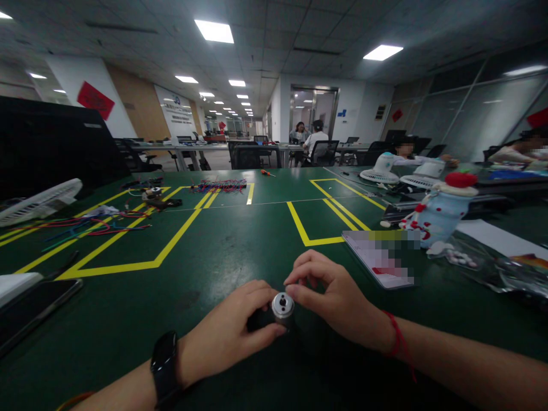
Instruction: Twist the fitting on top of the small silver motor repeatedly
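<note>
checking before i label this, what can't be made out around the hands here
Head view only:
- Small metal cylinder: its dark rear part is covered by the left hand.
- Right hand: fingers hide the cylinder's far side.
- Card: face blurred.

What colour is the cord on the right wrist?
Red: the cord on the right wrist shows best in the head view.

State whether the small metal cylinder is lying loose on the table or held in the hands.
Held: the left hand and right hand pinch the cylinder between their fingertips.
</note>
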`<action>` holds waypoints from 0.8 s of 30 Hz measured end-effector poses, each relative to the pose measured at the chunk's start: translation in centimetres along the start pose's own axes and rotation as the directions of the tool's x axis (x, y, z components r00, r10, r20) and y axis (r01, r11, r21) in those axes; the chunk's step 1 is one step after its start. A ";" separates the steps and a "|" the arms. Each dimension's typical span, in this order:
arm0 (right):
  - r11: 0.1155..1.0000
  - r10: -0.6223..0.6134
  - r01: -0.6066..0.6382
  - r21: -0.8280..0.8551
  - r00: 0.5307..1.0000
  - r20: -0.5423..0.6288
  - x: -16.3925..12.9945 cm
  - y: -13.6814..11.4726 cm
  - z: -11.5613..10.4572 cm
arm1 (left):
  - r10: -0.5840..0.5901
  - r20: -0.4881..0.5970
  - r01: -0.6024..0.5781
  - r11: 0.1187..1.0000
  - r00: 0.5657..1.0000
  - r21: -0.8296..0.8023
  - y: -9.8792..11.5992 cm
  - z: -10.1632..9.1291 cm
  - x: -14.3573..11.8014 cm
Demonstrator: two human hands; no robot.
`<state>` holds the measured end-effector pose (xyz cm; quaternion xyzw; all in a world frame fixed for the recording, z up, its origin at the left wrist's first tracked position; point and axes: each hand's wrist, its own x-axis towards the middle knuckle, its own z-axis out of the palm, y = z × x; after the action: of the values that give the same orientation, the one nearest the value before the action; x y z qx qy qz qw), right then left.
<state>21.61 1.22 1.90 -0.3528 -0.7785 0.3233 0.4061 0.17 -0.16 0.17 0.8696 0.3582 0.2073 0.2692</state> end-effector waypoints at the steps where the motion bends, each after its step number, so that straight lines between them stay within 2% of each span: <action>1: 1.000 0.018 -0.018 0.005 1.000 -0.008 0.0 0.3 -0.4 | -0.003 0.001 0.003 1.000 1.000 0.003 0.1 -0.1 0.0; 2: 0.999 0.033 -0.034 0.003 0.999 0.003 0.0 0.6 -0.9 | -0.006 0.003 0.006 1.000 1.000 0.008 0.2 -0.1 -0.1; 4: 0.999 0.046 -0.043 -0.028 0.993 0.107 -0.4 1.4 -1.8 | -0.017 0.004 0.016 1.000 1.000 0.019 0.3 -0.2 -0.2; 8: 0.987 0.053 0.002 -0.159 0.937 0.344 -1.2 2.6 -2.7 | -0.030 0.000 0.030 0.999 1.000 0.020 0.3 -0.2 -0.3; 12: 0.971 0.071 0.031 -0.237 0.910 0.409 -1.4 2.7 -2.6 | -0.023 -0.004 0.023 1.000 1.000 0.013 0.1 -0.2 -0.4; 15: 0.985 0.078 -0.012 -0.175 0.925 0.373 -1.3 2.6 -2.7 | -0.024 -0.003 0.024 1.000 1.000 0.014 0.0 -0.2 -0.4; 19: 0.976 0.206 -0.214 0.022 0.958 0.197 -1.0 3.1 -2.9 | -0.019 -0.003 0.019 1.000 1.000 0.009 0.1 -0.3 -0.4; 22: 0.913 0.355 -0.366 0.182 0.931 0.090 -0.7 4.0 -2.9 | -0.020 -0.004 0.020 1.000 1.000 0.010 0.2 -0.3 -0.3; 24: 0.868 0.418 -0.409 0.283 0.908 0.031 -0.4 4.6 -2.9 | -0.016 -0.004 0.016 1.000 1.000 0.010 0.2 -0.3 -0.3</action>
<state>25.62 3.97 -0.53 -0.4544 -0.6241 0.5051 0.3859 -0.09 -0.42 0.52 0.8676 0.3667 0.2051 0.2659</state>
